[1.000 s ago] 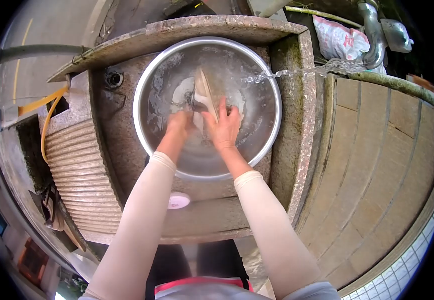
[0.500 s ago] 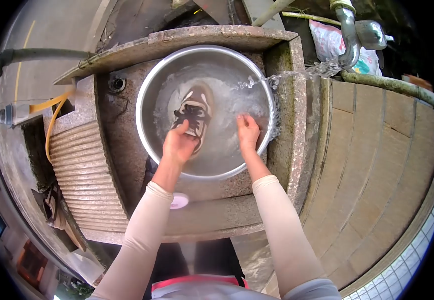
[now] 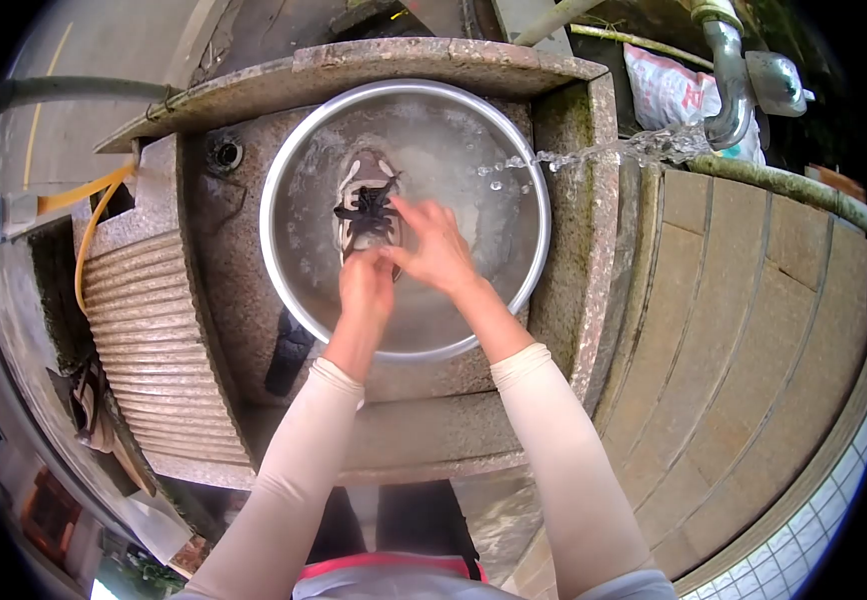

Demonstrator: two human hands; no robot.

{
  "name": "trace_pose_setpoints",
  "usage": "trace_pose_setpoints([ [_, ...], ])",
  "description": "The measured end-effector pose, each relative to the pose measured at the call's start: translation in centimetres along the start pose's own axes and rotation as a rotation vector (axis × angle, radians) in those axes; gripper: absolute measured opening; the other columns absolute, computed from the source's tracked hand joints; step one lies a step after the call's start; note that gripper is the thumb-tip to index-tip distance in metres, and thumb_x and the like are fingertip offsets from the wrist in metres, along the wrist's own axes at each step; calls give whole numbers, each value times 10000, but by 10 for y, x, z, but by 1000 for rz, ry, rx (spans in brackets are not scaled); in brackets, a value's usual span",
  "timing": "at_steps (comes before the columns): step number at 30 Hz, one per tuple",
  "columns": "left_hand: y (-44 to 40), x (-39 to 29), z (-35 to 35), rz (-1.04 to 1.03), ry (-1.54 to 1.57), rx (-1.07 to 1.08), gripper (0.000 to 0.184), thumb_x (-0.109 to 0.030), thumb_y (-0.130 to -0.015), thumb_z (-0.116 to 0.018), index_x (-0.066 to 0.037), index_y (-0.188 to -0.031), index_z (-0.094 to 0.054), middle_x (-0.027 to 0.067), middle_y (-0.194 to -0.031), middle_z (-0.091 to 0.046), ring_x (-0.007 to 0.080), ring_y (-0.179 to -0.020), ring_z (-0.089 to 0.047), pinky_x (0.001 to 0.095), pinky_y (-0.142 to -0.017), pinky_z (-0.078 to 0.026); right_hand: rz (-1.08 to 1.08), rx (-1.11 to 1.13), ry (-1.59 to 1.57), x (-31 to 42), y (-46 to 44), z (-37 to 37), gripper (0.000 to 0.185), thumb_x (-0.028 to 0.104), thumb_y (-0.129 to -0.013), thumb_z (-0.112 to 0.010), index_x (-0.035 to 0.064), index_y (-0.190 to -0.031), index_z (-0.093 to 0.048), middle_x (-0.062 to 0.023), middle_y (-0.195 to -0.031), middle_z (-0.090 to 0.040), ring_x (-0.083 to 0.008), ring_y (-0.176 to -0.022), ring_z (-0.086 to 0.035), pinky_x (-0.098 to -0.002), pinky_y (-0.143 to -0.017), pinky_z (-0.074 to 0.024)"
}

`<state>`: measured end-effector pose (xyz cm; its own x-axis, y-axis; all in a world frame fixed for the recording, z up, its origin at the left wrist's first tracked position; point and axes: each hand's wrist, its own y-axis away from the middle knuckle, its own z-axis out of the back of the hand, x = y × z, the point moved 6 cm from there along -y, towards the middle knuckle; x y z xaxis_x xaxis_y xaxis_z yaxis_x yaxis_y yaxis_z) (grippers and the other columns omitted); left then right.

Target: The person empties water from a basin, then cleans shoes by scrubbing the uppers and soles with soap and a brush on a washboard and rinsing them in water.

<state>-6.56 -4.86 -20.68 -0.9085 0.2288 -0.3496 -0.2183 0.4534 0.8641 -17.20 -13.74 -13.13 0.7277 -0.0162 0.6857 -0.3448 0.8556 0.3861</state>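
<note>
A brown-and-cream sneaker (image 3: 364, 170) with black laces sits in cloudy water, toe away from me, inside a round metal basin (image 3: 268, 230). My left hand (image 3: 365, 290) is closed at the sneaker's heel end, its fingers partly hidden against the shoe. Beside the laces, at the sneaker's right side, my right hand (image 3: 438, 250) has its thumb and fingers apart. The right thumb reaches close to the left hand; whether those fingertips touch the shoe is unclear.
Water streams from a metal tap (image 3: 730, 85) toward the basin's right rim. A ribbed stone washboard (image 3: 149, 345) lies left, with a dark elongated object (image 3: 290, 352) by the basin. Another shoe (image 3: 92, 400) is farther left. A printed sack (image 3: 669, 90) lies behind the tap.
My right hand has moved left from the basin's right side to the sneaker, its fingers spreading. The sneaker has shifted left and turned more upright in view. My left hand has moved to its heel.
</note>
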Motion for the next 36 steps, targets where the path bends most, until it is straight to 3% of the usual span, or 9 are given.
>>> trace_pose_setpoints([
  [3,-4,2,0,-11,-22,-104,212,107,-829,-523,52,-1030,-568,137,-1023,-616,233,-917,-625,345,-788,-527,112,-187,80,14,-6,9,596,247,-718,-739,170,-1283,-565,-112,-1259,-485,-342,-1096,-456,-432,-929,-449],
  [9,-14,5,-3,-133,-51,-148,262,111,-804,-581,66,-1062,-572,118,-1014,-633,225,-868,-654,336,-708,-562,159,-13,300,34,-23,0,472,140,-652,-707,88,-1118,-655,-112,-1230,-491,-321,-1109,-456,-428,-869,-471],
  [11,-11,6,-3,-129,-94,-60,253,55,-847,-549,59,-1100,-565,105,-1030,-622,197,-878,-630,318,-721,-526,161,77,342,34,-25,-1,438,126,-647,-694,82,-1081,-658,-113,-1190,-500,-322,-1094,-463,-437,-873,-469],
  [17,5,5,-14,-129,-128,-14,196,16,-874,-543,56,-1062,-581,89,-942,-633,180,-780,-625,315,-642,-506,70,99,452,27,-27,-5,371,125,-618,-705,66,-980,-649,-127,-1102,-501,-335,-1065,-464,-428,-876,-459],
  [20,1,4,-11,-117,-102,-47,214,53,-827,-570,47,-1039,-596,87,-919,-641,182,-744,-627,312,-619,-505,10,60,315,21,-26,-7,366,110,-604,-711,62,-962,-656,-133,-1075,-498,-338,-1042,-465,-414,-880,-452],
  [23,-6,5,-5,-152,-71,-137,316,114,-734,-603,29,-1038,-604,82,-936,-647,177,-751,-634,296,-597,-508,99,-11,44,11,-19,-5,348,63,-589,-700,55,-934,-664,-133,-1045,-493,-334,-1021,-465,-405,-889,-443],
  [25,-7,7,-10,-219,-55,-73,326,106,-737,-609,21,-1051,-600,80,-952,-644,174,-762,-637,288,-597,-512,170,-53,-16,7,-7,-1,341,46,-595,-696,39,-935,-669,-121,-1009,-482,-314,-985,-461,-393,-882,-430],
  [31,-6,24,-13,-5,-41,66,253,-77,-829,-714,-46,-1063,-622,51,-977,-664,168,-848,-645,304,-716,-550,244,3,7,11,28,17,317,39,-653,-661,11,-969,-657,-113,-981,-464,-294,-933,-446,-368,-851,-423],
  [36,-7,35,-9,178,-38,246,231,-114,-858,-696,-67,-1071,-620,26,-1041,-651,146,-937,-620,295,-844,-513,276,-15,124,16,46,20,375,-113,-651,-537,1,-988,-655,-131,-1020,-491,-330,-980,-472,-384,-835,-449],
])
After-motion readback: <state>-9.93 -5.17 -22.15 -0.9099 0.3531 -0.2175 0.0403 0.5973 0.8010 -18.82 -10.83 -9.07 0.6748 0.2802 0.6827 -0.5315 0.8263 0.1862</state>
